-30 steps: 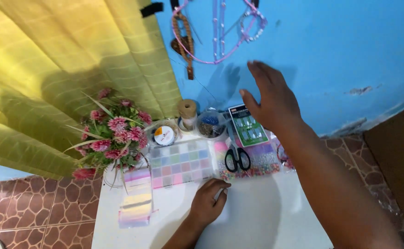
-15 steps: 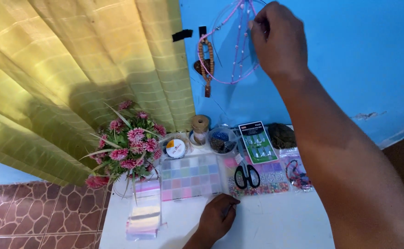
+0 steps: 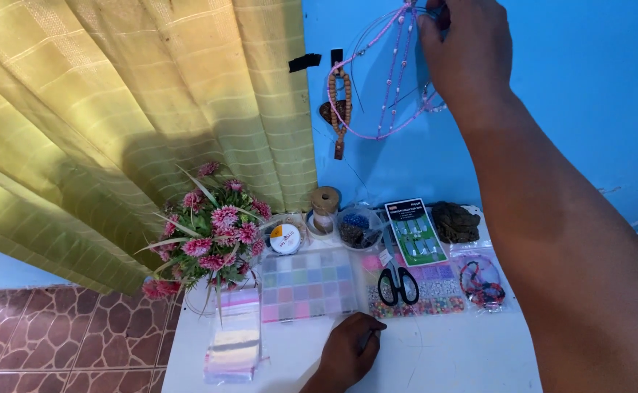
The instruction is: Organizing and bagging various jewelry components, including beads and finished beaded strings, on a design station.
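My right hand (image 3: pixel 468 54) up at blue wall (image 3: pixel 588 109), fingers pinched on top of pink beaded strand (image 3: pixel 395 80) hanging there, beside brown bead string (image 3: pixel 339 98). Strand loops look tangled with thin wire; I think best to lift straight up off hook, slow, not pull sideways. My left hand (image 3: pixel 348 353) rests on white table (image 3: pixel 464 364), fingers curled, something thin maybe between them, cannot tell. Clear bead organizer box (image 3: pixel 308 284) and scissors (image 3: pixel 397 280) just behind it; I keep elbow clear of those.
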